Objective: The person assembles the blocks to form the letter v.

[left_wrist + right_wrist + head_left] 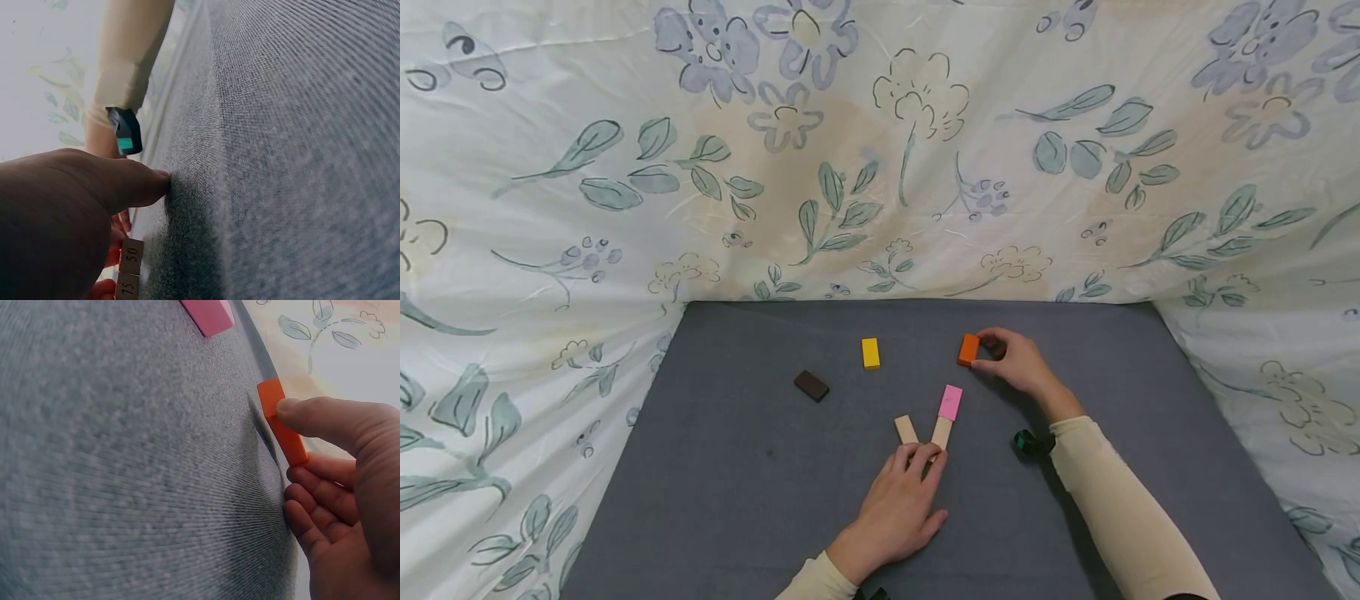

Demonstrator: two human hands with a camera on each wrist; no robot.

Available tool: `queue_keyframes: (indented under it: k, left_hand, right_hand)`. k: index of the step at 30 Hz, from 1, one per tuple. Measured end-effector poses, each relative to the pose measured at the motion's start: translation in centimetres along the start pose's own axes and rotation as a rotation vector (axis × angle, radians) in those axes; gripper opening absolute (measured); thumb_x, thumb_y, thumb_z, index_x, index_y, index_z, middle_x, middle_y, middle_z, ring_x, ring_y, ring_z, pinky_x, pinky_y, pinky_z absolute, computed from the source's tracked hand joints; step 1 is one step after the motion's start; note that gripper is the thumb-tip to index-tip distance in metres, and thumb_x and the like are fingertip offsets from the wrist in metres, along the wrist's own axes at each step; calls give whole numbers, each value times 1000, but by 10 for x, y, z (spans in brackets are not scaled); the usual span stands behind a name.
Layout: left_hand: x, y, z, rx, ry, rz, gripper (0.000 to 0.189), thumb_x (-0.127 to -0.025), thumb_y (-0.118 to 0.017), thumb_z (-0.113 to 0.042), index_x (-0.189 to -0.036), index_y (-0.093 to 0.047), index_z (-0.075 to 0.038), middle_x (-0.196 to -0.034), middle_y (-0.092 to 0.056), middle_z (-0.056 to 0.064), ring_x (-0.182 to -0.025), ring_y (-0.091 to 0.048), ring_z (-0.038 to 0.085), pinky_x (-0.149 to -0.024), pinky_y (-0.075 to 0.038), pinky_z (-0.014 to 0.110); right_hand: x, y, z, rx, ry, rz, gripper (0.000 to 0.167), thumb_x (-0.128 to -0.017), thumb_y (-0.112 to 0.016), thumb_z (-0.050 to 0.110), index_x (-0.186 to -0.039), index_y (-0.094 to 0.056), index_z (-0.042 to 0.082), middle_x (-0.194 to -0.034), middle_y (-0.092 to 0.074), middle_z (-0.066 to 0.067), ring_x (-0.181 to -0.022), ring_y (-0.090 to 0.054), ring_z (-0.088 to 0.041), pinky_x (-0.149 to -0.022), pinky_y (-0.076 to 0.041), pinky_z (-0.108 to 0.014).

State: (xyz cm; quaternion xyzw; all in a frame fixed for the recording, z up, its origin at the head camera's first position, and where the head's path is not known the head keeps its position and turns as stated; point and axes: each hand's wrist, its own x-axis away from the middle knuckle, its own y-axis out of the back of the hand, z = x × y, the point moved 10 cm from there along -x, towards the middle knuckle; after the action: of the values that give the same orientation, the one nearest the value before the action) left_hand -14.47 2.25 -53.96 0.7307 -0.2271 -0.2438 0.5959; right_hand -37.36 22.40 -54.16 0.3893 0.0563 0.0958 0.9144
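Observation:
My right hand (1017,360) pinches an orange block (968,349) between thumb and fingers near the back of the grey cloth; the right wrist view shows the thumb on one side of the orange block (282,422). My left hand (901,500) reaches forward with its fingertips on two plain wooden blocks, a left one (906,429) and a right one (941,432), which spread apart in a V. A pink block (950,402) continues the line of the right one. In the left wrist view, two wooden blocks (131,255) read 50 and 75 near the fingertips.
A yellow block (870,353) stands or lies toward the back, left of the orange one. Farther left is a dark brown block (811,385), lying aslant. Flower-printed fabric (850,150) rises behind and beside the grey cloth (715,467).

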Motion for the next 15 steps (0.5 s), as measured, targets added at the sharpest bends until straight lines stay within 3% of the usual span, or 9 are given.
queue_keyframes:
  k: [15]
  left_hand:
    - [0,-1,0,-1,-3,0,76,-98,-79,-51,-158,-54,-12,-153,-48,5,-135,-45,25,-112,-44,41]
  right_hand:
    - [6,-3,4,0,16,-13,59,-91,-90,30,-140,-67,6,-124,-69,-17,-108,-64,-36,-97,-53,-57]
